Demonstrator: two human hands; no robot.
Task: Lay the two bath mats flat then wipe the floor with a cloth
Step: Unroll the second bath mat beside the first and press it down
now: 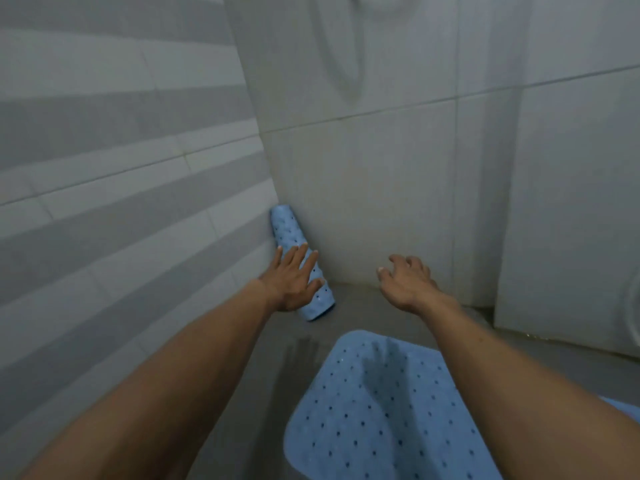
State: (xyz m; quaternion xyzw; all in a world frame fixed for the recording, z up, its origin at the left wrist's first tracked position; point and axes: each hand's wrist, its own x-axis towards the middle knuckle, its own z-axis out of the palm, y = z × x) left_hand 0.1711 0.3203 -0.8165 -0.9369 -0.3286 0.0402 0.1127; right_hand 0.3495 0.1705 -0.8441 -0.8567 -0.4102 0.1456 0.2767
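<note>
A blue bath mat with small holes, rolled into a tube (292,233), leans in the corner where the two tiled walls meet. My left hand (294,280) lies against its lower half with fingers straight and spread. A second blue bath mat (374,410) lies spread flat on the grey floor in front of me, partly under my right forearm. My right hand (405,284) hovers above the floor to the right of the roll, fingers loosely curled, holding nothing. No cloth is in view.
A striped grey and white tiled wall (121,202) closes the left side, and plain white tiles (381,185) stand straight ahead. A white panel (571,237) stands at the right. Wet streaks mark the grey floor (298,351) between the mats.
</note>
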